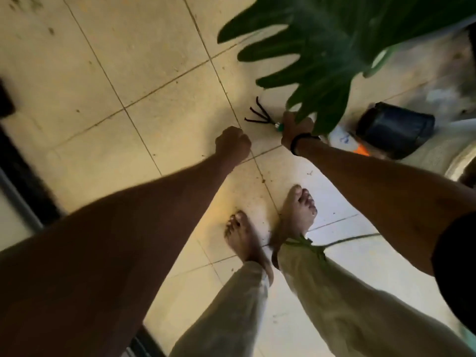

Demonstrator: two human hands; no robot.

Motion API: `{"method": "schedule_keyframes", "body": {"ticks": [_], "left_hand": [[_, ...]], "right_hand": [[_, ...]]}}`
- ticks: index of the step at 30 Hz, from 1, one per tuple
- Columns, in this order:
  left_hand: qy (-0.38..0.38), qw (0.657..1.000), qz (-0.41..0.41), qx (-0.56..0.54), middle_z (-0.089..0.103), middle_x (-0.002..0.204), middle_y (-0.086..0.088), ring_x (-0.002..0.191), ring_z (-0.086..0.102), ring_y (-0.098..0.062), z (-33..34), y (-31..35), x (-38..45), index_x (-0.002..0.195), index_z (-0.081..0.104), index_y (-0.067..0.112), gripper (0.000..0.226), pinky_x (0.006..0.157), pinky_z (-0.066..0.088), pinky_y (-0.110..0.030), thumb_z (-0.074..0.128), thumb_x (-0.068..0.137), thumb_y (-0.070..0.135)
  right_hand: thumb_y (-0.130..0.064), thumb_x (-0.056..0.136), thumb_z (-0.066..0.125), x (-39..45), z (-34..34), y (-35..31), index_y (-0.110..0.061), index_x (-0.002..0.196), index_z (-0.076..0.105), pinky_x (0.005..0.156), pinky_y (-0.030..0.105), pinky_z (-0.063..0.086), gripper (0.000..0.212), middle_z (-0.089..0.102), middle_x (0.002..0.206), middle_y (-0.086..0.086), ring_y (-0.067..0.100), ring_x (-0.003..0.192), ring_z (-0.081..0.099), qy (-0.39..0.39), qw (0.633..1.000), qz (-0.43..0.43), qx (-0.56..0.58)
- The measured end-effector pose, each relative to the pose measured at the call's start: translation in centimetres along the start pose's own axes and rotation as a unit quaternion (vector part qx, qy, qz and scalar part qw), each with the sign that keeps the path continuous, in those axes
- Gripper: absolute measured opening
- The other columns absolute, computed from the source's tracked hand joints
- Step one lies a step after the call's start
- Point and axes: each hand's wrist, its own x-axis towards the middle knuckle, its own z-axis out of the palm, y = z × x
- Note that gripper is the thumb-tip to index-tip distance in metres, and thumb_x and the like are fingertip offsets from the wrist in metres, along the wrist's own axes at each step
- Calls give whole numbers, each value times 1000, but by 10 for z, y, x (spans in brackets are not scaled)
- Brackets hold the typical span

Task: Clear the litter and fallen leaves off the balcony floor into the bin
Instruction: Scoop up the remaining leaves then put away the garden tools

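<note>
Along the left edge runs a dark door track [18, 173], and beside it the pale tiled floor [85, 81] spreads across the view, with faint dark smudges near its top left corner and small brown specks [262, 180] scattered on the tiles near the middle grout line. The left hand [232, 142] hangs above the floor with its fingers curled into a fist, and nothing shows inside that grip. Below it stand two bare feet [296, 207] on the tiles, the legs in light trousers [332, 292], with a bit of green stem [313, 247] lying against the right ankle. Just right of the fist, a small black rake [257, 115] with bent prongs points up and left over the floor; the right hand [296, 130], which wears a dark wristband [300, 143], has its grip clamped on the green handle end. A big dark green lobed leaf [322, 52] hangs over that hand and hides part of its fingers. Farther right, a white bottle with an orange part [345, 143] lies on the floor, touching or just beside a black pot [396, 130] tipped on its side. Whether the pot serves as the bin cannot be told. The far right is blurred.
</note>
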Motion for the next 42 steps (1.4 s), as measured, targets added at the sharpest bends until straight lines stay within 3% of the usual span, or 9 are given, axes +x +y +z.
{"method": "schedule_keyframes", "body": {"ticks": [3, 5, 9, 16, 21, 24, 30, 36, 42], "left_hand": [[11, 999, -20, -38, 47, 154, -9, 142, 43, -27, -14, -3, -20, 146, 50, 11, 42, 110, 31, -27, 45, 108, 29], [17, 998, -29, -52, 47, 155, -10, 142, 44, -29, -32, 3, -46, 147, 48, 12, 44, 109, 32, -28, 45, 108, 32], [2, 995, -16, -96, 51, 151, -11, 138, 48, -31, -62, 26, -102, 146, 51, 14, 45, 110, 38, -35, 46, 107, 38], [-166, 935, -80, -303, 72, 94, -8, 83, 70, -20, -95, 78, -197, 102, 67, 12, 30, 76, 56, -35, 63, 99, 41], [-248, 908, -82, -328, 68, 92, -14, 83, 66, -23, -91, 115, -282, 92, 68, 9, 10, 84, 57, -35, 65, 99, 16], [-308, 914, -70, -254, 71, 92, -20, 88, 69, -32, -70, 130, -330, 95, 68, 3, 15, 103, 51, -45, 64, 97, 17], [-401, 914, 2, -56, 73, 118, -19, 107, 72, -32, 31, 160, -411, 118, 69, 16, 39, 98, 50, -43, 62, 95, 46], [-435, 898, 59, 37, 74, 106, -21, 98, 69, -33, 188, 181, -499, 110, 68, 10, 29, 100, 52, -46, 78, 83, 13], [-453, 883, 97, 77, 76, 100, -18, 81, 76, -27, 402, 196, -522, 125, 58, 7, 28, 71, 60, -31, 61, 97, 5]], "right_hand": [[-19, 104, 39, -98, 43, 16, -8, 143, 41, 99, 49, 44, 40, 51, 140, 21, 41, 128, 52, -22, 981, 130, 141], [-19, 102, 55, -122, -1, 2, -6, 135, 56, 93, 45, 55, 35, 65, 126, 18, 34, 114, 65, -101, 947, 144, 269], [-13, 97, 67, -149, -116, -13, 4, 120, 67, 71, 32, 61, 28, 74, 97, 13, 20, 75, 72, -199, 799, 98, 560], [-17, 106, 51, -302, -168, 26, 2, 126, 61, 67, 27, 58, 30, 69, 96, 10, 16, 76, 66, -270, 627, 69, 728], [-27, 106, 50, -389, -172, 78, -1, 129, 59, 61, 25, 57, 36, 66, 93, 8, 13, 68, 63, -266, 558, 55, 785], [-32, 102, 57, -442, -156, 117, -1, 122, 61, 60, 25, 55, 37, 65, 95, 8, 13, 68, 63, -263, 562, 37, 784], [-32, 107, 46, -539, -97, 222, -4, 143, 51, 68, 24, 47, 46, 57, 96, 0, 10, 74, 52, -289, 517, -42, 805], [-18, 106, 50, -617, -15, 369, -9, 138, 55, 55, 21, 47, 33, 54, 85, 2, 9, 62, 50, -182, 540, -22, 821], [-15, 96, 69, -637, 76, 543, -6, 118, 71, 63, 17, 48, 24, 71, 89, 3, 17, 79, 64, -52, 774, 108, 622]]}}
